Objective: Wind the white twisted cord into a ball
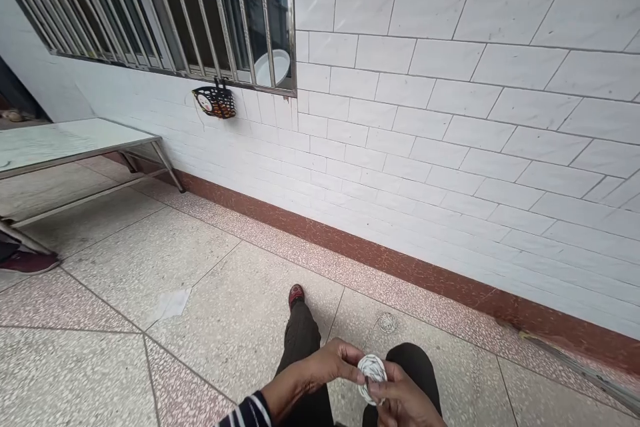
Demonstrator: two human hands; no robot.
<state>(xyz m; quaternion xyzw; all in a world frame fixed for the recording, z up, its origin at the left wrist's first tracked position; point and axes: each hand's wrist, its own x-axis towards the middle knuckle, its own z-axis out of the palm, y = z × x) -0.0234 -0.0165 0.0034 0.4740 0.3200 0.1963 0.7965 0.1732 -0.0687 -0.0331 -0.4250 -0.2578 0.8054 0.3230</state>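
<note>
At the left, a pale sheet (173, 303) lies on the speckled floor (215, 340). Further right, from a striped sleeve (247, 410), a bare forearm slants up and rightward to the left grip (330, 365). It is closed on the left side of a round white coil of cord (371, 365), its index finger toward the upper edge and its thumb reaching onto the face. The coil sits between both hands, above the gap between the person's knees. Beyond it, a looser bundle of cord (387, 322) rests on the floor, a thin strand leading from its left. Rightmost, the right grip (404, 397) closes on the coil's right side, thumb across the face near the other thumb, its forearm entering from below.
</note>
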